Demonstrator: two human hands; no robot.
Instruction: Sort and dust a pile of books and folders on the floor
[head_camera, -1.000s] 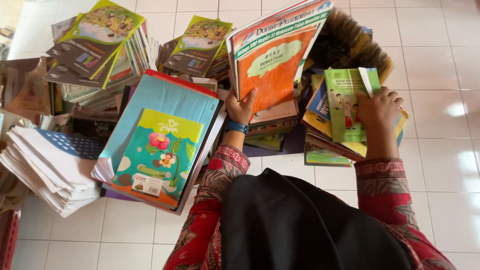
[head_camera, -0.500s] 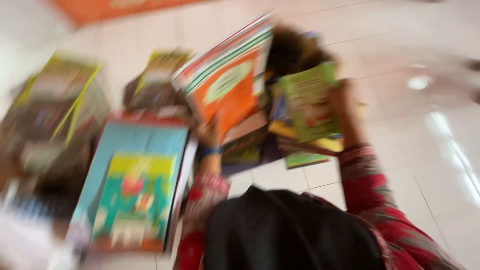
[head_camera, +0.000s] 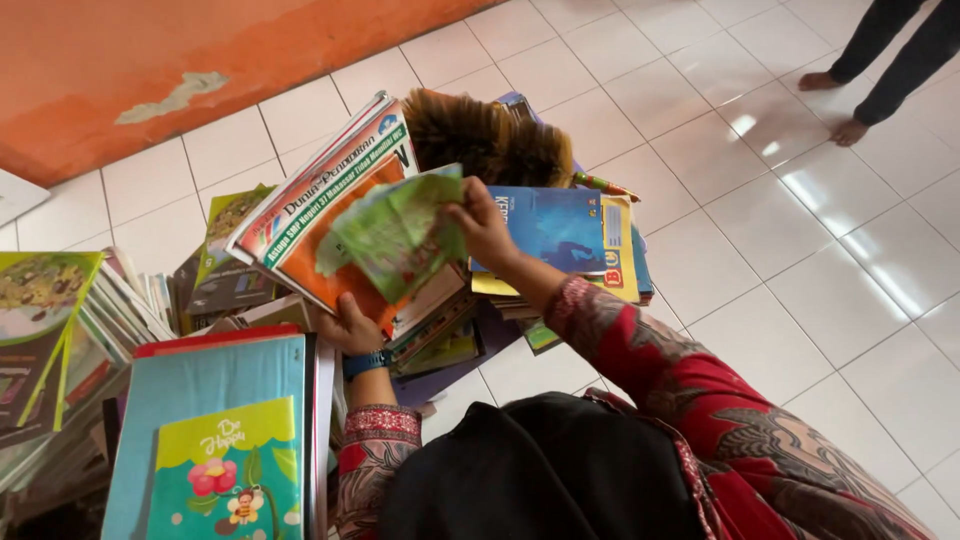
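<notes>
Above the book piles, right hand (head_camera: 484, 225) gripping a blurred green booklet (head_camera: 398, 232), left hand (head_camera: 352, 328) apparently clasping 1 orange-covered stack (head_camera: 325, 215), fingers hidden.

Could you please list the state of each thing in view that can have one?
Left hand: gripping the tilted orange-covered books from below.
Right hand: holding the green booklet, lifted and bent.
Blue book: flat, closed, top of its stack.
Brush: lying behind the books.
Teal folder: closed, with a flower book on it.
Left stack: leaning, untidy.
</notes>
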